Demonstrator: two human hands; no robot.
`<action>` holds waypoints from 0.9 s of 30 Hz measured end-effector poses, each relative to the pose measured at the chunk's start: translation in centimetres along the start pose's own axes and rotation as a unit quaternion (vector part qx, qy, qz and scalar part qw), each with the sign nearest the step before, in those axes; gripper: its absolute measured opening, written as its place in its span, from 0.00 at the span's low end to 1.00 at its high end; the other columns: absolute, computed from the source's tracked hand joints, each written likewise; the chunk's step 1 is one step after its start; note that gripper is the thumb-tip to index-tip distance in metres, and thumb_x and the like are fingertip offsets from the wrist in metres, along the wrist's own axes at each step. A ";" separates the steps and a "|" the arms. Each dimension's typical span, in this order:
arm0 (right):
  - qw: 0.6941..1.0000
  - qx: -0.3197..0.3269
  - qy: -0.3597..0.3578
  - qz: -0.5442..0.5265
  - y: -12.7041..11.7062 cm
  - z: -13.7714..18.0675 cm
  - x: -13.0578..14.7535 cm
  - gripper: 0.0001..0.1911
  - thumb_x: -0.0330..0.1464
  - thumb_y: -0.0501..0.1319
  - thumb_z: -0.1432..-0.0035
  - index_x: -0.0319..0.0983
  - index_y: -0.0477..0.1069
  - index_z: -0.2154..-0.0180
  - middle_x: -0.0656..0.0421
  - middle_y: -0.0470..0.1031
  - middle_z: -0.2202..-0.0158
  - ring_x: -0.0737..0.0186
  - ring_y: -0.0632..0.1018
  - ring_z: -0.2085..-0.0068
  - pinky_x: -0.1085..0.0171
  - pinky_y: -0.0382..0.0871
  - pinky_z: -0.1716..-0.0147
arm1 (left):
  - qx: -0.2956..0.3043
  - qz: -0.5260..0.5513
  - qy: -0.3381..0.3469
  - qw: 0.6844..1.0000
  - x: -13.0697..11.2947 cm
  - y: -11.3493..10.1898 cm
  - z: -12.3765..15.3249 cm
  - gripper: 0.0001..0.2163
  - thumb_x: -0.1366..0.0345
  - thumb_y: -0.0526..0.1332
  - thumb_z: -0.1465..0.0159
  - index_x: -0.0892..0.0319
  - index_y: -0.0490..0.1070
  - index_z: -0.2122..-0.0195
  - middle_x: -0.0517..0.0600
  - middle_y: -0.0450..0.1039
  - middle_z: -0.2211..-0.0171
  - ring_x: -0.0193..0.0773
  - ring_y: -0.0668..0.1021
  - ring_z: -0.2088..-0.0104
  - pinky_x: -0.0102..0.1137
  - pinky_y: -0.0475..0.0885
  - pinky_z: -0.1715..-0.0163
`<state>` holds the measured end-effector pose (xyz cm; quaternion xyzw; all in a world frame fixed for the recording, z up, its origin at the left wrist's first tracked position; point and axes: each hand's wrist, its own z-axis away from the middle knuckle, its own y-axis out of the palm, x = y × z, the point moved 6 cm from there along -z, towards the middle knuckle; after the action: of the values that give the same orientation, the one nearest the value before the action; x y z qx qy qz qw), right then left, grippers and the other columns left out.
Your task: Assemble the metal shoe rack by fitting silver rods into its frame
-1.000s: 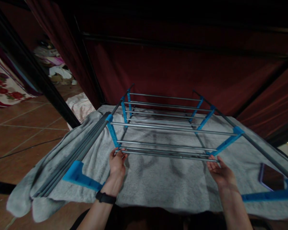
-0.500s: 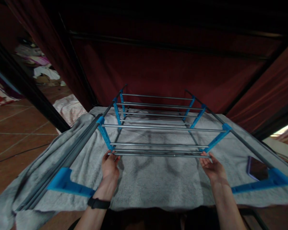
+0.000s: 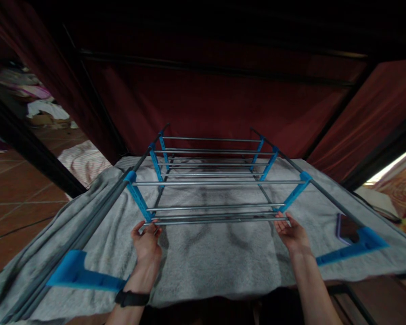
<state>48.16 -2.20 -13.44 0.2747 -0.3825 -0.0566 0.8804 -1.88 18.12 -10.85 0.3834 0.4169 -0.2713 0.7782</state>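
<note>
A rack of grey metal tubes and blue plastic brackets lies on a grey blanket [image 3: 219, 262]. My left hand [image 3: 148, 241] has its fingers closed round the left end of a loose-looking metal tube [image 3: 219, 221], just below a blue bracket [image 3: 137, 198]. At the tube's other end, my right hand [image 3: 292, 232] grips it with thumb and fingertips, near the right bracket [image 3: 295, 194]. The tube lies crosswise, close to the rack's lower crossbars. Whether its ends touch the brackets is hard to tell.
Nearer brackets stick inward at the left [image 3: 84, 273] and right [image 3: 355, 246]. Several spare tubes [image 3: 77, 237] lie along the left side. A phone [image 3: 348, 229] rests on the blanket at right. Dark red curtains [image 3: 203, 104] and dark frame bars surround the far side.
The view has turned, so the scene sits further left. The tube's left end is a little lower, tilting the tube slightly. Both hands keep hold of it.
</note>
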 end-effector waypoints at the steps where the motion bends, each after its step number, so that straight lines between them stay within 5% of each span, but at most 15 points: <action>1: 1.000 -0.001 0.003 -0.002 0.1 0.2 0.0 0.10 0.24 0.54 0.37 0.43 0.71 0.62 0.59 0.81 0.64 0.64 0.83 0.69 0.65 0.82 0.71 | -0.001 -0.002 0.001 1.000 0.0 0.0 0.0 0.20 0.80 0.62 0.43 0.51 0.60 0.55 0.40 0.76 0.70 0.32 0.77 0.73 0.24 0.73 0.71; 27: 0.999 0.032 -0.024 -0.036 0.3 -0.3 -0.4 0.07 0.26 0.59 0.38 0.44 0.71 0.61 0.60 0.83 0.66 0.65 0.84 0.70 0.68 0.82 0.70 | -0.037 -0.026 -0.022 0.999 -0.9 0.4 0.1 0.18 0.82 0.61 0.40 0.53 0.58 0.59 0.43 0.72 0.72 0.32 0.75 0.74 0.23 0.75 0.73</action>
<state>48.05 -1.73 -13.72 0.3151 -0.3946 -0.0821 0.8592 -1.98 18.31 -9.90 0.3373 0.4191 -0.2847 0.7934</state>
